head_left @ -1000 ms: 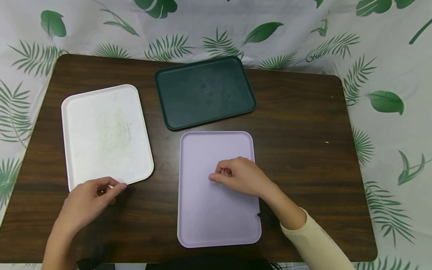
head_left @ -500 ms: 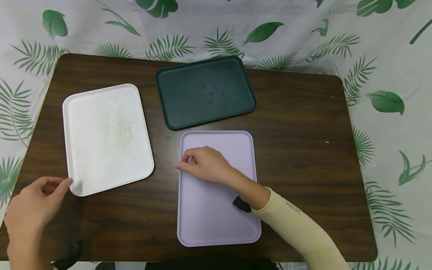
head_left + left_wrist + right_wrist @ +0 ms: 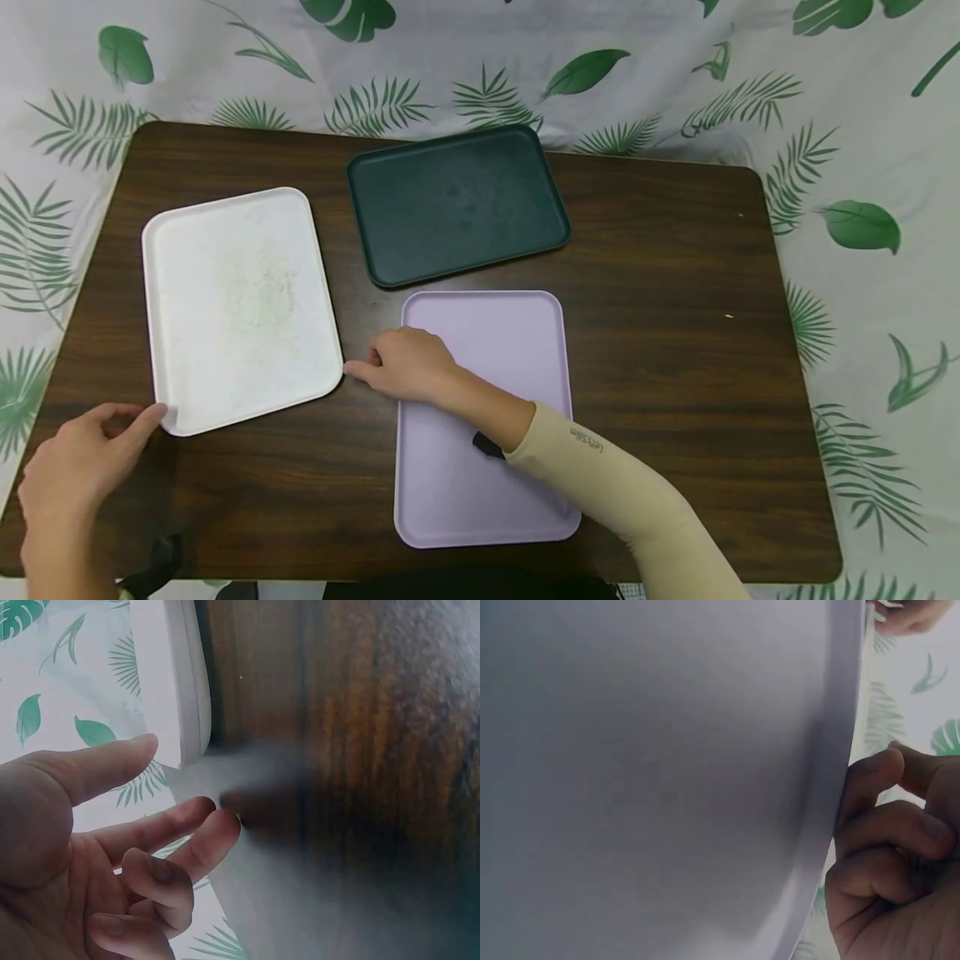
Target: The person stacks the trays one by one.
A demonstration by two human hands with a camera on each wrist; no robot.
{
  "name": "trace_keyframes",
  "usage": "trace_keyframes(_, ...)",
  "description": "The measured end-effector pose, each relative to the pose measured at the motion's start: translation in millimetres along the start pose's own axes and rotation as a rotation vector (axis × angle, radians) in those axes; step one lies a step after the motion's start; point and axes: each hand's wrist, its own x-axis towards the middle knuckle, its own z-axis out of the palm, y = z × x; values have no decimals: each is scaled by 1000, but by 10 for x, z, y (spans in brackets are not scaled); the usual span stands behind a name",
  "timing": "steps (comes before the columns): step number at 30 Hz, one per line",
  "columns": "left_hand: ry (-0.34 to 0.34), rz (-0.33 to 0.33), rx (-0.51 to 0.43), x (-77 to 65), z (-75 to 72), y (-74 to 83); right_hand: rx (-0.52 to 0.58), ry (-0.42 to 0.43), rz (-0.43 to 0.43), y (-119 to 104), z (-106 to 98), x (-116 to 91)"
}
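Observation:
A white tray (image 3: pixel 247 333) with faint greenish smudges lies on the left of the table. My left hand (image 3: pixel 78 467) is at its near left corner. In the left wrist view the thumb (image 3: pixel 142 752) reaches the tray's corner, while the other fingers are spread apart below it, loosely bent. My right hand (image 3: pixel 405 362) reaches across a lilac tray (image 3: pixel 480 500), its thumb tip right at the white tray's near right edge. In the right wrist view its fingers (image 3: pixel 892 829) are loosely curled beside the lilac rim; nothing shows between them.
A dark green tray (image 3: pixel 457 204) lies behind the lilac one, slightly turned. All three trays rest on a dark brown wooden table (image 3: pixel 675 350). A leaf-patterned cloth (image 3: pixel 862 275) surrounds the table's back and sides.
My left hand has moved left from the white tray's near edge to its near left corner. My right hand has moved left over the lilac tray to the white tray's right edge.

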Motion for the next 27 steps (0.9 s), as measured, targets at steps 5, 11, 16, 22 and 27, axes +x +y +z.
trace_keyframes(5,-5,12,-10,23,22,5,-119,-6,14,-127,65,97)
trace_keyframes(11,2,14,-30,36,56,24,-200,-1,13,-242,150,231)
trace_keyframes(16,28,45,-38,46,62,42,-220,-5,2,-296,210,312)
trace_keyframes(22,51,73,-45,67,69,32,-224,-19,20,-313,241,368)
trace_keyframes(27,53,56,-57,94,78,50,-192,-32,44,-298,237,382)
